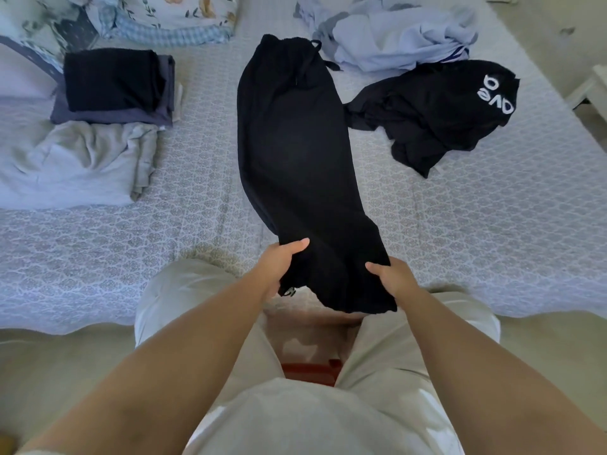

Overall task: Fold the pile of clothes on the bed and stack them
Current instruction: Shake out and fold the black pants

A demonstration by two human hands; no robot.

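Step in hand: folding the black trousers, mid-garment. They lie lengthwise down the middle of the bed, waistband and drawstring at the far end, already doubled leg on leg by the look of it. The hem end is lifted off the bed edge.

Left hand grips the near-left edge of the hem, thumb on top, fingers curled under the cloth. Right hand grips the near-right edge the same way. Both closed firmly on fabric; neither is free.

Stack so far: folded black piece on a folded navy piece, far left. A grey garment lies rumpled just in front of it, folded or not unclear.

Still to fold: black printed garment right of the trousers, and a pale blue heap at far right.

Next move, likely: carry the hem forward toward the waistband, keeping both corners level so edges line up, then halve again and move it onto the stack. Risk: the legs slide apart as the hem travels.
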